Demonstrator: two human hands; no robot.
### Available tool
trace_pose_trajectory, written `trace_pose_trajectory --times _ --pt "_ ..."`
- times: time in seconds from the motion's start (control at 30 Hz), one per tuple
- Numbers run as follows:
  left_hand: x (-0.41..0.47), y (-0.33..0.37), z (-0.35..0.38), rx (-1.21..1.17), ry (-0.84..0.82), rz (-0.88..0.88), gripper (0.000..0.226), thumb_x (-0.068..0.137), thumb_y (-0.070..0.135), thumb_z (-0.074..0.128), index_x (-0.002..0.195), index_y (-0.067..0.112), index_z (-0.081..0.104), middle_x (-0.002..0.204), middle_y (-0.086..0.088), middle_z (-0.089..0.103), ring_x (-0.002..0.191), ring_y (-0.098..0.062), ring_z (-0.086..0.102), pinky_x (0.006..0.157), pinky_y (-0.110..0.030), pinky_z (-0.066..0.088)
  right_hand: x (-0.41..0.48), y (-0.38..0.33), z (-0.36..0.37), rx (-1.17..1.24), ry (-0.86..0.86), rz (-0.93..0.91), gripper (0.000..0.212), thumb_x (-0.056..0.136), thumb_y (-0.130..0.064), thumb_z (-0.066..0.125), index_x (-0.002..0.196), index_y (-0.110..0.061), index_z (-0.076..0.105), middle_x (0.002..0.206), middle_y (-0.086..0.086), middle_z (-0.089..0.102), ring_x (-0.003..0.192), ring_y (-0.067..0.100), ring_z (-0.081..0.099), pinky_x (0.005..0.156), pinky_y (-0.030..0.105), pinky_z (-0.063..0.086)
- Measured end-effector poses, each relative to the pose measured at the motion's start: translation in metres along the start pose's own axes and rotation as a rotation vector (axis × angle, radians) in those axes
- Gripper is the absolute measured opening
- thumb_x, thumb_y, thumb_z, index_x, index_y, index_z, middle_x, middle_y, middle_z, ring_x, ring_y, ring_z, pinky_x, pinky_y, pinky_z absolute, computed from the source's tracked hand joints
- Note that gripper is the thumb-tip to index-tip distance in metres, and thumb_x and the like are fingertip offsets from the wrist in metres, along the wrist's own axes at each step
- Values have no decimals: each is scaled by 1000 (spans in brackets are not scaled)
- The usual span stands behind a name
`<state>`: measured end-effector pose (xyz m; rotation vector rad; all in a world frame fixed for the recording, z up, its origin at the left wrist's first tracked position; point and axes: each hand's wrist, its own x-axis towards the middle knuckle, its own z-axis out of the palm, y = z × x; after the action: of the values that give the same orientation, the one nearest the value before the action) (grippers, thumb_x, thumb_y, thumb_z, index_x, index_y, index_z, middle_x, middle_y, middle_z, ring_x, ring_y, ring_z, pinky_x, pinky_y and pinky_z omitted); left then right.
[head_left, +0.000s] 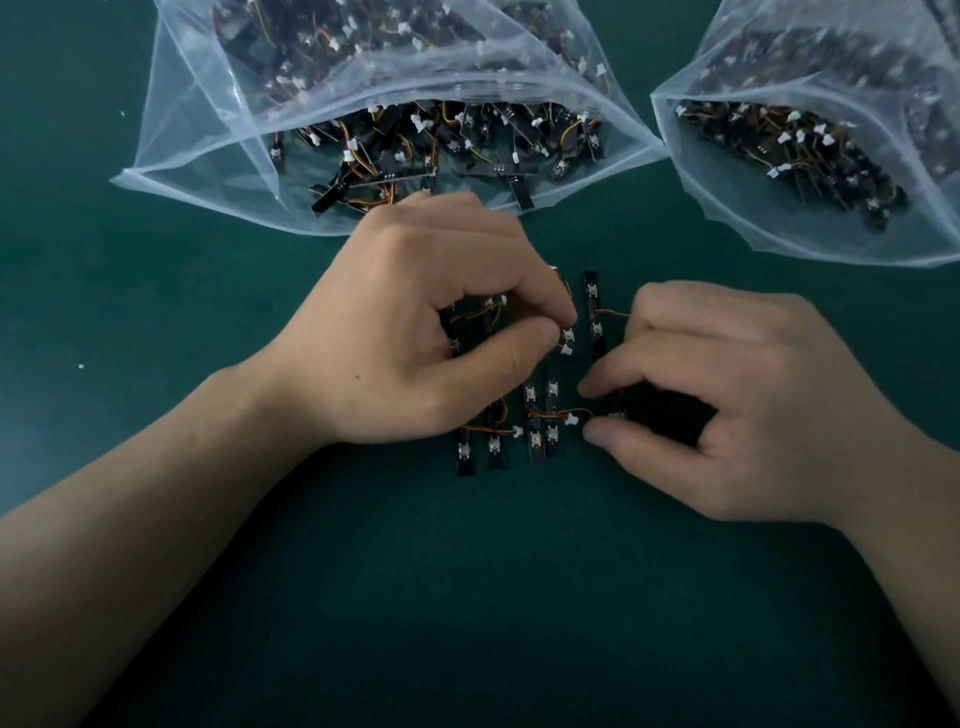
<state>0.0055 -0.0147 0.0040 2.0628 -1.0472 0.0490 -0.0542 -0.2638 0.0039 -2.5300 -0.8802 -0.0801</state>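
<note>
In the middle of the frame, the left hand (415, 332) has its fingers curled, and its thumb and forefinger pinch a small wired board (568, 336) by its white button end, just above the green table (467, 597). To the right of it, the right hand (753, 405) is curled too. Its thumb and forefinger close on a second board (619, 414), mostly hidden in the shadow of the palm, whose thin orange wire runs left to a white plug. Between and below the two hands lies a loose row of black strips (540, 421), set roughly upright in the picture and side by side, some touching (each carries small square buttons and a short red-and-yellow lead). One more strip (594, 312) lies between the hands, just right of the left forefinger. Along the upper edge, a large clear bag (363, 104) gapes toward the hands, heaped with the same parts, a few at its mouth. A second bag (831, 130), also filled, sits in the upper right corner, near the first.
</note>
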Motion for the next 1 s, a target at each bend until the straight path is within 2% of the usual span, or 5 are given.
trace_pose_trajectory --times 0.23,0.43,0.6,0.9,1.0 --pt "0 0 0 -5 4 -3 9 91 7 72 92 8 80 87 1 74 80 -19 66 84 -34 48 0 -2 4 10 17 -17 9 90 -21 75 84 -16 76 82 -3 59 70 18 56 57 39 48" --pt "0 0 0 0 4 -2 9 91 6 72 91 8 80 86 2 73 79 -18 66 84 -35 48 2 -2 3 -12 -14 -14 13 92 -30 75 93 -17 78 87 -3 61 74 19 57 60 40 50" --pt "0 1 0 6 5 -2 9 91 6 72 91 8 81 86 2 73 79 -19 66 84 -37 49 2 -4 6 -18 5 -31 13 93 -24 74 81 -18 74 82 -5 59 71 19 56 56 40 48" --pt "0 0 0 6 13 -11 10 92 7 71 92 10 80 88 8 71 80 -15 66 84 -34 48 1 -3 0 -33 -3 -18 12 87 -23 70 77 -18 70 78 -7 57 68 16 52 53 38 45" --pt "0 0 0 15 37 -28 10 92 8 71 92 10 81 87 4 73 79 -19 66 82 -39 50 1 -2 0 -34 -7 -18 11 88 -24 71 78 -18 71 79 -7 57 68 17 52 54 38 46"
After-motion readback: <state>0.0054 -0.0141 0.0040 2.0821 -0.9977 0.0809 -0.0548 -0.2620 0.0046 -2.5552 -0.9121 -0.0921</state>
